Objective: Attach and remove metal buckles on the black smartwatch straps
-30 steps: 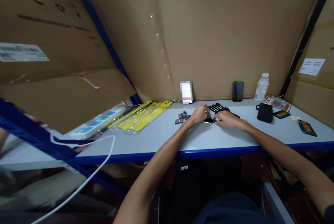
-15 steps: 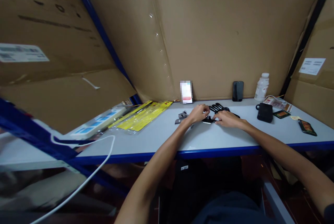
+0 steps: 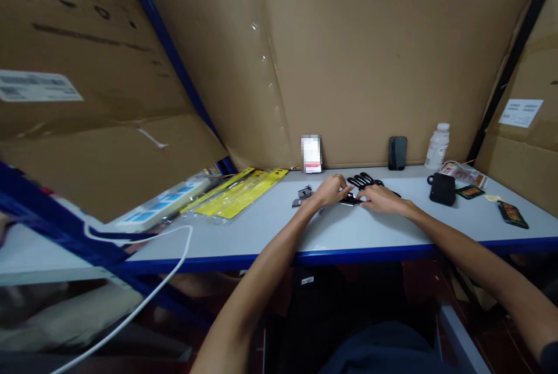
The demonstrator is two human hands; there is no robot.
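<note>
A small black piece with a shiny edge lies low over the table between my two hands; its exact kind is too small to make out. My left hand has its fingers bent together at the left end of this piece. On the other side, my right hand pinches the right end, thumb and fingers closed. Just behind the hands lie several black looped handles, partly covered by the right hand. To the left of my left hand rest small grey metal parts.
Yellow-backed plastic packages and a white power strip lie at left, with a white cable hanging over the edge. Two phones, one lit and one dark, lean on cardboard. A bottle and black case stand right.
The fingers of my left hand have moved slightly right and down, onto the black piece. My right hand stays almost where it was.
</note>
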